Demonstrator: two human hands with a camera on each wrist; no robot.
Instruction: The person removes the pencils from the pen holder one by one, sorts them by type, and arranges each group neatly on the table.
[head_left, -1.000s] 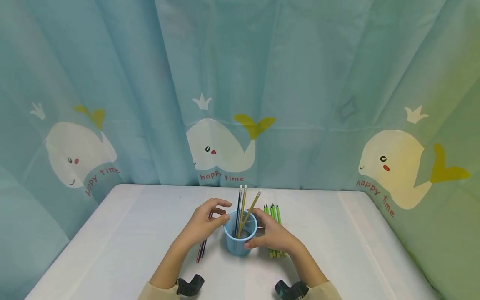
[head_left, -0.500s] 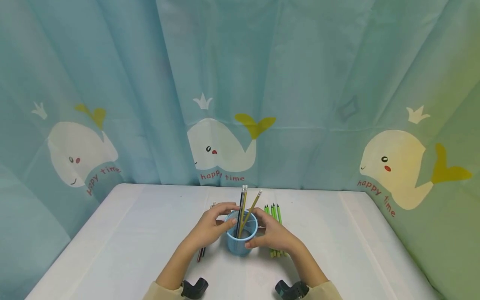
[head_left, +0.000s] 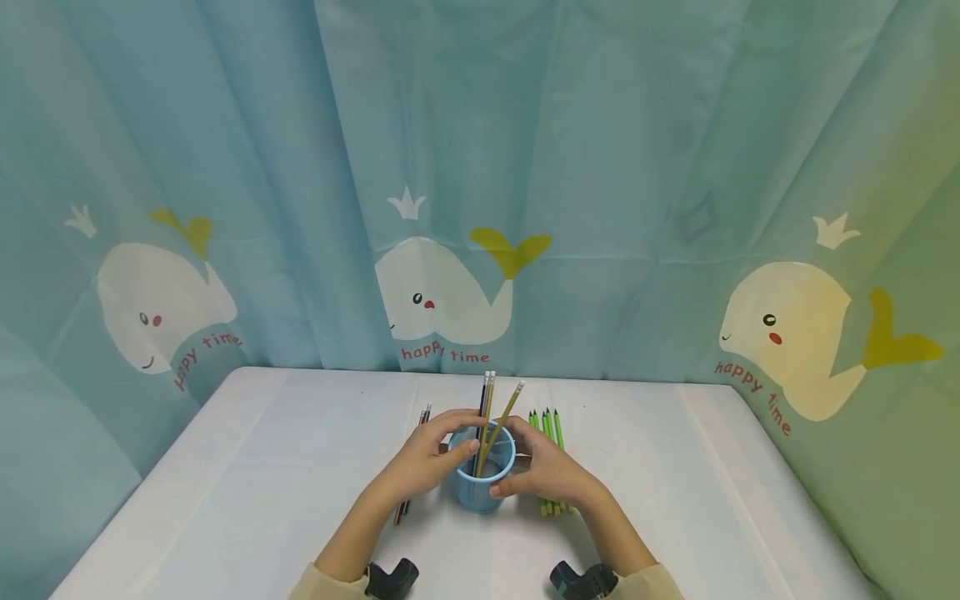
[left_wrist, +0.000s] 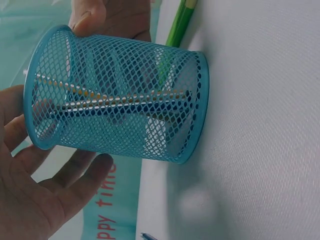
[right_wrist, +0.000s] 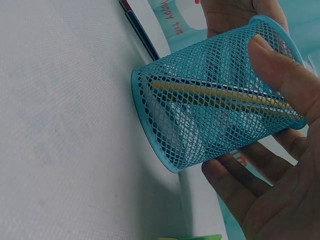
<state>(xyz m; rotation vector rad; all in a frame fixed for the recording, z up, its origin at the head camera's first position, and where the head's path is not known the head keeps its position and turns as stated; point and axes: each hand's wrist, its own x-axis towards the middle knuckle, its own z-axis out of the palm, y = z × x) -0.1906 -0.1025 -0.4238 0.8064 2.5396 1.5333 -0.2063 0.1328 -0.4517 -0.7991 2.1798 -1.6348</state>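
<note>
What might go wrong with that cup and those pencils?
The left hand is very near the three pencils, so it might jostle them. The right hand grips the blue mesh pencil cup; an uneven pull could tip it. The nearby green pencils might roll if bumped.

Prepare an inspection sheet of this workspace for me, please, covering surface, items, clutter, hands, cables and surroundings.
Surface: white table, a few tiny dark specks.
Job's things: blue mesh cup, upright, with three pencils visible inside; green pencils lying to its right, dark pencils to its left.
Clutter: nothing seen.
Hands: the right hand grips the cup; the left hand is at its rim, contact with the pencils unclear; black wrist devices on both wrists.
Cables: nothing seen.
Surroundings: blue-green curtain with whale prints.
</note>
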